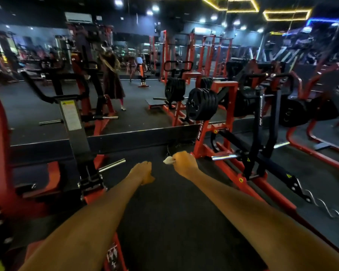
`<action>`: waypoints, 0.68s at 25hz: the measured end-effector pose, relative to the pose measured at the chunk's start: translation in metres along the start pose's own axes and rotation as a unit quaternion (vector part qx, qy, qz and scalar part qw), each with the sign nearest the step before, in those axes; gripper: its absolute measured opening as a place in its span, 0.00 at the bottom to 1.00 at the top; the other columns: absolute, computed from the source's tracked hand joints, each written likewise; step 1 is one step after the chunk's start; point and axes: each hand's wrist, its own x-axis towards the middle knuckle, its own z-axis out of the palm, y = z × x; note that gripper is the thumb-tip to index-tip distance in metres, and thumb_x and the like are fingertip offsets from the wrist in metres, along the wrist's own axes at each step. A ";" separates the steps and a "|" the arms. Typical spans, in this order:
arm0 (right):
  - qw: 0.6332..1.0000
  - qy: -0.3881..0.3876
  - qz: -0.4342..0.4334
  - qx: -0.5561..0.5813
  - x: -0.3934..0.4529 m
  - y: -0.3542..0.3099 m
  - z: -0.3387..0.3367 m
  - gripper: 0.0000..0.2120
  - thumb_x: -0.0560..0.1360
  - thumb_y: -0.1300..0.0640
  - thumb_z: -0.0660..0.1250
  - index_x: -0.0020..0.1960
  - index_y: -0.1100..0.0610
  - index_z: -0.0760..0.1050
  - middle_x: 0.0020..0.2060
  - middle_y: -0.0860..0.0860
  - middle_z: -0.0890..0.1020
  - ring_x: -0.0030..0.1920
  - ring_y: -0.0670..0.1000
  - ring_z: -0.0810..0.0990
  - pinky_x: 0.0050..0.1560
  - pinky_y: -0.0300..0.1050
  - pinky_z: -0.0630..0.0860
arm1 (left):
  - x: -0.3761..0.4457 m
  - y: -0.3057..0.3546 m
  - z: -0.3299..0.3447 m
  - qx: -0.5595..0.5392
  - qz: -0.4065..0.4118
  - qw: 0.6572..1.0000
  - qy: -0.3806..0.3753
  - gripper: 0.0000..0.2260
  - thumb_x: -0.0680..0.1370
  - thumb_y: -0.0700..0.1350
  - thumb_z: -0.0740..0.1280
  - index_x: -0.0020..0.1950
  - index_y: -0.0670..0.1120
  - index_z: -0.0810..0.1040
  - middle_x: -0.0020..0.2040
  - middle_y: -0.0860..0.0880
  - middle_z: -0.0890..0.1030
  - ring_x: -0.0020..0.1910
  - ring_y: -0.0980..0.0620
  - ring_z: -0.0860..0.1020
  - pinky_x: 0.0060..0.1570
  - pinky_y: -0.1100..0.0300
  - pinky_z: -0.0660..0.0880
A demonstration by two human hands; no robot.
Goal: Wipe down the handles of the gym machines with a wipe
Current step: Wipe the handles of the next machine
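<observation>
Both arms reach forward over the dark rubber floor (164,202), and the two hands are held apart in the open air, touching no machine. The right hand (185,163) is curled into a fist and grips a small white wipe (168,160), which sticks out crumpled from the thumb side of the fist, toward the left hand. The left hand (143,172) hangs just beside it, a little lower, with fingers straight and relaxed, pointing down and away, holding nothing. To the left of the left hand stands a red-and-black machine (74,122) with a tilted black post bearing a pale warning label, and a chrome peg (112,166) juts out from its base near that hand. To the right of the right hand is a red frame machine (223,118) carrying a stack of black weight plates (202,103), with another chrome peg (226,157) low on its frame, near the fist. Beyond both hands a wall mirror (125,75) reflects more red racks and a blurred standing person.
</observation>
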 end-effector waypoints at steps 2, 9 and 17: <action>1.000 -0.028 -0.009 -0.004 0.059 0.014 -0.008 0.10 0.77 0.59 0.63 0.56 0.60 0.76 0.50 0.55 0.81 0.52 0.55 0.80 0.52 0.47 0.77 | 0.047 -0.003 -0.013 -0.018 -0.027 0.999 0.001 0.26 0.74 0.49 0.70 0.69 0.45 0.68 0.68 0.44 0.71 0.64 0.45 0.72 0.62 0.51 0.72; 0.990 0.000 -0.125 0.061 0.220 -0.009 0.013 0.09 0.77 0.59 0.63 0.54 0.58 0.79 0.48 0.54 0.82 0.49 0.53 0.81 0.50 0.45 0.76 | 0.149 -0.052 -0.040 -0.036 -0.107 0.993 0.018 0.22 0.75 0.48 0.69 0.65 0.39 0.69 0.65 0.41 0.73 0.62 0.43 0.73 0.58 0.55 0.69; 0.961 -0.022 -0.254 0.109 0.392 -0.104 0.044 0.13 0.75 0.64 0.60 0.55 0.57 0.79 0.52 0.54 0.82 0.55 0.55 0.79 0.54 0.44 0.73 | 0.267 -0.182 -0.081 -0.072 -0.196 0.975 0.072 0.23 0.74 0.51 0.68 0.67 0.46 0.70 0.64 0.45 0.74 0.62 0.43 0.74 0.61 0.51 0.71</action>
